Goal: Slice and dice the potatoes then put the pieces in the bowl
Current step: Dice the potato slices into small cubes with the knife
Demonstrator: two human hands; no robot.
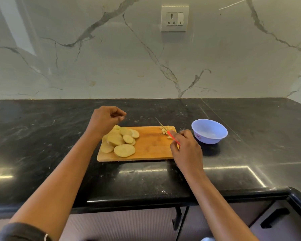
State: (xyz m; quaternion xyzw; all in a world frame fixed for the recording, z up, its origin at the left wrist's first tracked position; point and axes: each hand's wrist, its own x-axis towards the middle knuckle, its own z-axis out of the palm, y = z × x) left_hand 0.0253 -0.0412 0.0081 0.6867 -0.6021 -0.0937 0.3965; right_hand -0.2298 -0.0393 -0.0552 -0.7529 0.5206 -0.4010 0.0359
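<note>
Cabinet fronts (129, 226): lower edge of the frame, beneath the counter's rim, with dark handles
Counter (42, 136): black polished stone across the middle of the frame; it bears the board and the bowl
Cutting board (149, 152): wooden, centre of the frame, long axis running left to right
Potato slices (122, 145): overlapping heap of rounds on the left half of the board, not yet diced
Right hand (186, 148): at the board's right end, back of the hand toward the camera, fingers wrapped round the knife's red handle; forearm enters from the lower right
Knife (170, 135): long axis diagonal, blade pointing up and left from the grip, tip past the board's far edge
Diced pieces (163, 131): small cluster at the board's upper right corner, against or just beside the blade; which cannot be told
Bowl (209, 131): pale blue, on the counter just right of the board; no pieces visible inside
Key relation: the dice lie up-left of the grip and the bowl to its right, so the right hand is nearer both; the slices lie below the left hand
Left hand (106, 119): raised over the board's upper left corner, wrist bent, fingers loosely curled toward the thumb, nothing visible in them
Wall socket (175, 18): top of the frame, on the veined marble wall
</note>
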